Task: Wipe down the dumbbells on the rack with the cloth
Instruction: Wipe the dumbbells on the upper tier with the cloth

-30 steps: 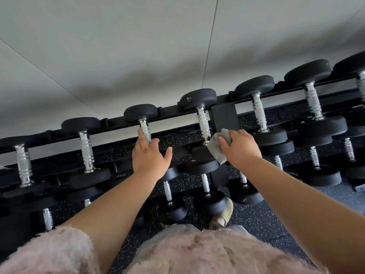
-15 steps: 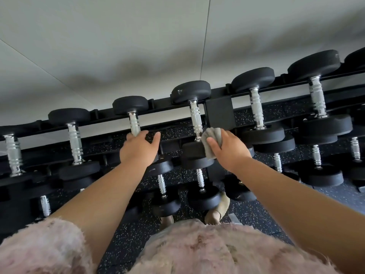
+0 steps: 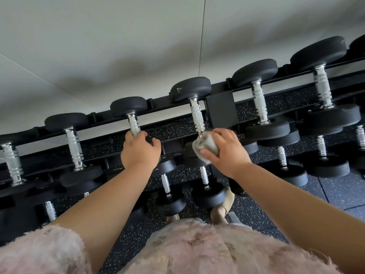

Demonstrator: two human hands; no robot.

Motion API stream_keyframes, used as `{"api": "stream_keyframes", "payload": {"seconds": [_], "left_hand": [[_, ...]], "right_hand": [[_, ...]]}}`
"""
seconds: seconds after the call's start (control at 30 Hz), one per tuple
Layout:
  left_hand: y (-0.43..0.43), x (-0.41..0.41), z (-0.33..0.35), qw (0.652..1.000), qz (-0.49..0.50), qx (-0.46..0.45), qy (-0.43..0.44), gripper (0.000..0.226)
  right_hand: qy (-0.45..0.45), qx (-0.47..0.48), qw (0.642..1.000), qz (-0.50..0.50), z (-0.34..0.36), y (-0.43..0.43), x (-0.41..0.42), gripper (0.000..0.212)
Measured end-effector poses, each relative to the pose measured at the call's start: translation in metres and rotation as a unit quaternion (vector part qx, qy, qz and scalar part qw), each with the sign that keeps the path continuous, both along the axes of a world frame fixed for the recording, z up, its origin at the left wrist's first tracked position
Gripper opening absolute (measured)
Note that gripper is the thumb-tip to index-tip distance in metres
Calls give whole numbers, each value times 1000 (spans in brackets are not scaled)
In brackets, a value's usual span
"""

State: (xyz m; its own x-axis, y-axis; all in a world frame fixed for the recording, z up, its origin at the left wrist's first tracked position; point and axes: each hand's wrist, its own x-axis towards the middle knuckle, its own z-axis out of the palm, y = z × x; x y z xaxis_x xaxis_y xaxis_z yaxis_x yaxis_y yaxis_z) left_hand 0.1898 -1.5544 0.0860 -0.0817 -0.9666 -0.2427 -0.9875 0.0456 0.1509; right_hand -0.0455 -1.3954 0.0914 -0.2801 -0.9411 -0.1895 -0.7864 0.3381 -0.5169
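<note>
A black rack [image 3: 221, 109] carries rows of dumbbells with black round heads and ribbed chrome handles. My right hand [image 3: 227, 153] grips a bunched grey cloth [image 3: 206, 146] against the near head of the middle top-row dumbbell [image 3: 195, 115], at the foot of its handle. My left hand [image 3: 139, 152] curls round the lower end of the chrome handle of the neighbouring dumbbell [image 3: 132, 117] to the left. That dumbbell's near head is hidden under my left hand.
More dumbbells [image 3: 260, 103] fill the top row to both sides, and lower rows hold smaller ones [image 3: 207, 190]. A white wall [image 3: 138, 46] stands behind the rack. Speckled black rubber floor [image 3: 345, 190] lies below; my feet [image 3: 227, 202] stand close to the rack.
My right hand has slid the cloth down from the handle's base onto the near head. My left hand has closed round the neighbouring handle from a looser, flatter touch.
</note>
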Motion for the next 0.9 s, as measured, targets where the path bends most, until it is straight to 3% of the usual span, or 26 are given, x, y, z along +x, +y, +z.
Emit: {"api": "stream_keyframes", "payload": {"seconds": [0.1,0.23,0.33,0.43,0.53,0.6,0.7,0.8,0.9], "left_hand": [[-1,1,-2,1000,3,0,-5,43],[0,2,-2,1000,0,-3,-2,40],[-1,2,-2,1000,-1,-6,6,38],[0,2,-2,1000,-2,-8,8,37],[0,2,-2,1000,2,-7,10,36],[0,2,-2,1000,1,-7,8,36],[-1,2,-3,1000,0,-8,3,37],[-1,3,-5,1000,-4,-9,-1,38],[-1,3,-5,1000,-2,-13,-1,37]], "right_hand": [[-145,25,979,-138,-1,0,-4,58],[-181,19,960,-213,7,-4,12,50],[-41,-17,995,-85,18,-2,36,47],[135,-67,984,100,11,0,58,47],[170,-59,975,128,2,-6,54,49],[148,-73,982,94,2,-5,41,50],[15,-48,996,-78,2,5,22,41],[-128,13,962,-240,4,12,8,46],[-159,-2,966,-201,11,9,14,43]]}}
